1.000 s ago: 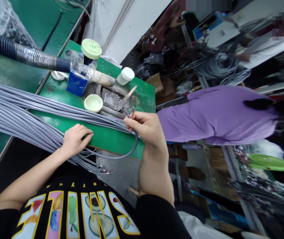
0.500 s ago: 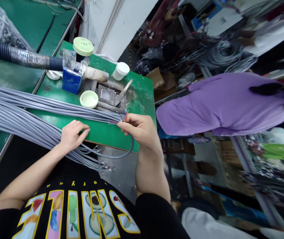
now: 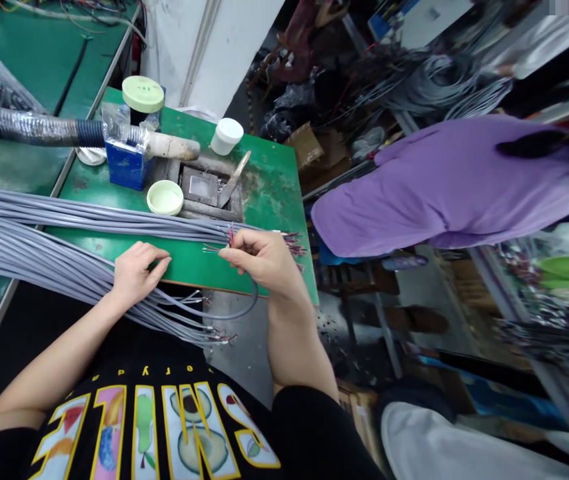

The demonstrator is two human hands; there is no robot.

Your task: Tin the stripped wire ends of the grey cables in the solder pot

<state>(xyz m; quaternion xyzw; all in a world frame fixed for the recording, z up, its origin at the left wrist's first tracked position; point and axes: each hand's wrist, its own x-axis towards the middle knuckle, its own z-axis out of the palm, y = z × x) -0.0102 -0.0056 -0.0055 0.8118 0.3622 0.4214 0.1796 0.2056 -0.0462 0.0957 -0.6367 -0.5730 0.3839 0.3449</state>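
My right hand [image 3: 267,261] pinches the stripped end of a grey cable between thumb and fingers, above the green bench. Thin coloured wires [image 3: 211,249] fan out at its fingertips, and the grey cable [image 3: 253,301] loops down and back to the left. My left hand [image 3: 137,272] lies over the near bundle of grey cables [image 3: 59,257], thumb apart from the loosely bent fingers, with no object visible in it. Behind both hands, another bundle of grey cables [image 3: 114,219] runs across the bench; its reddish wire ends [image 3: 294,245] show past my right hand.
On the green bench [image 3: 274,183] stand a solder pot [image 3: 200,189] with a scraper [image 3: 234,180], a pale green dish [image 3: 165,198], a white tub [image 3: 227,136] and a blue box [image 3: 125,164] under a ducted hose [image 3: 39,127]. A person in purple [image 3: 444,190] is to the right.
The view has shifted slightly, so the bench items sit further left. My right hand keeps its pinch, with the wires spread differently. The far bundle's wire ends now show beyond it.
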